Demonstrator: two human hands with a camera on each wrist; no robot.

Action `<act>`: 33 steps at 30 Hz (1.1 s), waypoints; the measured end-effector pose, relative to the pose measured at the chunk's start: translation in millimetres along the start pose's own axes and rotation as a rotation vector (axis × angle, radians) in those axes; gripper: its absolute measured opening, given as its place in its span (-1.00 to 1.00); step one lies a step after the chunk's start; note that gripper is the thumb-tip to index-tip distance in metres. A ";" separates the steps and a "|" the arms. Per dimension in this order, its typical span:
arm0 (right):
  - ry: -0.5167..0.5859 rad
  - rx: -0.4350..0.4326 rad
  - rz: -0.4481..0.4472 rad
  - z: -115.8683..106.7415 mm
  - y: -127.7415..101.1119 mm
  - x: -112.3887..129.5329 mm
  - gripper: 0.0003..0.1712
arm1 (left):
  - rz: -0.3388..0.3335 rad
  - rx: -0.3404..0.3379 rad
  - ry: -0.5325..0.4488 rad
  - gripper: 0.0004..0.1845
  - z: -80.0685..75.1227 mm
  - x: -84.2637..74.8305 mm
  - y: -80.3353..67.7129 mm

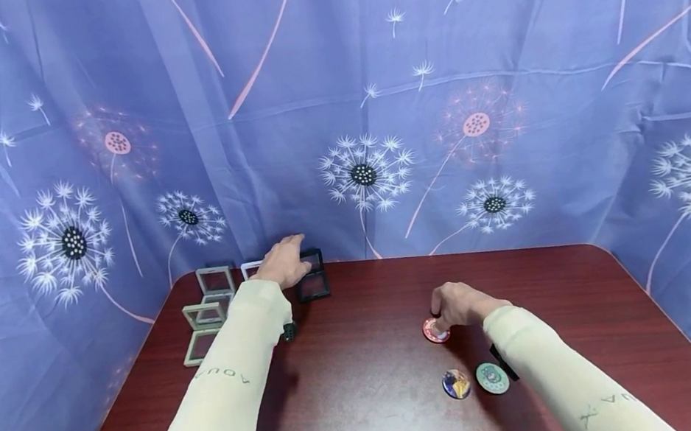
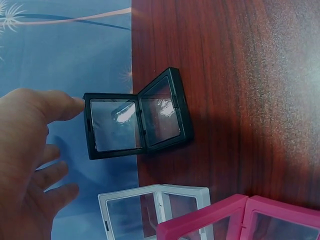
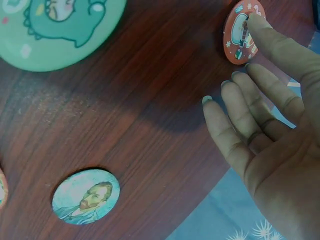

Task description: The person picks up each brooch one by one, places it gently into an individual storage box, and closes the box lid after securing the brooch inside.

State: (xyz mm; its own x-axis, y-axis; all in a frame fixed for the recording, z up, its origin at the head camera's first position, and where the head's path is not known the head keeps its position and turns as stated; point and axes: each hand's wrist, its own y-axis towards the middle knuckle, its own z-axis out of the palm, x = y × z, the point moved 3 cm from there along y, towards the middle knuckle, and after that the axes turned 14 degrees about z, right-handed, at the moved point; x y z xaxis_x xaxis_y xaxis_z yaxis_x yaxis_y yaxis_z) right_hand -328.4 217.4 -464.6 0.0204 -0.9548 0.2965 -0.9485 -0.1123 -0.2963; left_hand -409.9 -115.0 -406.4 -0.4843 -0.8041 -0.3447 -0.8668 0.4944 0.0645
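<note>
My left hand [image 1: 282, 262] is at the back of the table beside a black hinged display frame [image 2: 115, 125] with clear film windows. One fingertip touches its outer edge while the other fingers stay loosely spread. The frame stands unfolded, one half upright. At the right, my right hand [image 1: 461, 304] pinches a round red badge [image 3: 236, 35], thumb on its printed face and index finger at its rim. A green badge with a dinosaur [image 1: 492, 377] and a blue-and-yellow badge [image 1: 456, 383] lie nearer me. A portrait badge [image 3: 86, 196] shows in the right wrist view.
Close to the black frame stand a white frame [image 2: 131, 212] and a pink frame [image 2: 210, 220], both unfolded. Pale frames [image 1: 205, 329] stand at the table's left back corner. A blue dandelion-print curtain [image 1: 394, 89] hangs behind the table [image 1: 358, 392].
</note>
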 end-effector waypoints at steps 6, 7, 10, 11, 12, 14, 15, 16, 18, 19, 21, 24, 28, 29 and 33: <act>0.010 -0.006 0.000 -0.1 -0.1 -1.8 -0.68 | -0.001 -0.003 -0.006 -0.25 2.6 0.7 2.9; 0.013 -0.004 -0.004 -0.5 -0.7 -1.7 -0.69 | -0.002 -0.003 -0.007 -0.25 3.2 0.7 3.2; 0.030 0.006 -0.012 -1.2 -2.2 -2.1 -0.72 | 0.000 0.004 -0.009 -0.25 5.7 0.3 4.2; 0.038 0.010 -0.012 -1.4 -2.6 -2.6 -0.73 | 0.001 0.008 -0.008 -0.26 6.9 0.4 4.9; 0.046 0.015 -0.011 -1.6 -3.1 -2.9 -0.73 | 0.002 0.011 -0.007 -0.26 7.9 0.3 5.3; 0.058 0.023 -0.004 -1.0 -2.7 -4.9 -0.73 | 0.006 0.020 -0.004 -0.26 9.4 0.0 5.9; 0.064 0.026 0.001 -0.9 -2.7 -5.6 -0.72 | 0.006 0.023 -0.005 -0.27 10.1 -0.1 6.4; 0.067 0.026 0.004 -0.8 -2.4 -6.7 -0.72 | 0.005 0.024 -0.004 -0.27 10.7 -0.1 6.9; 0.066 0.022 0.010 -0.8 -2.2 -8.1 -0.70 | 0.001 0.023 -0.005 -0.26 10.9 -0.6 7.3; 0.065 0.018 0.013 -0.9 -2.0 -8.9 -0.69 | -0.001 0.025 -0.003 -0.26 11.1 -0.5 7.5; 0.065 0.009 0.011 -1.2 -2.2 -9.3 -0.67 | -0.004 0.029 0.002 -0.27 11.1 -0.1 7.8; 0.083 0.009 0.004 -0.7 -2.6 -8.8 -0.67 | -0.004 0.046 0.019 -0.28 11.4 1.8 6.8; 0.127 0.020 -0.009 2.1 -3.5 -7.4 -0.71 | -0.006 0.058 0.038 -0.31 14.0 6.4 5.2; 0.136 0.021 -0.015 2.9 -3.9 -6.9 -0.72 | -0.012 0.060 0.037 -0.31 15.1 7.5 5.1; 0.183 0.029 -0.006 3.8 -6.5 -6.8 -0.76 | -0.029 0.057 0.025 -0.34 19.9 10.3 5.1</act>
State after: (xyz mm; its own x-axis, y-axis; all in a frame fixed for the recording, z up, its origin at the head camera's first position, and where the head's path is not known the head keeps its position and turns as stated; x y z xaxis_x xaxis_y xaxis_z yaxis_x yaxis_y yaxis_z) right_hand -321.2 223.6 -468.2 -0.0344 -0.8886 0.4574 -0.9389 -0.1281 -0.3194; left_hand -416.9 -114.1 -428.3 -0.4630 -0.8259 -0.3218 -0.8725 0.4886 0.0014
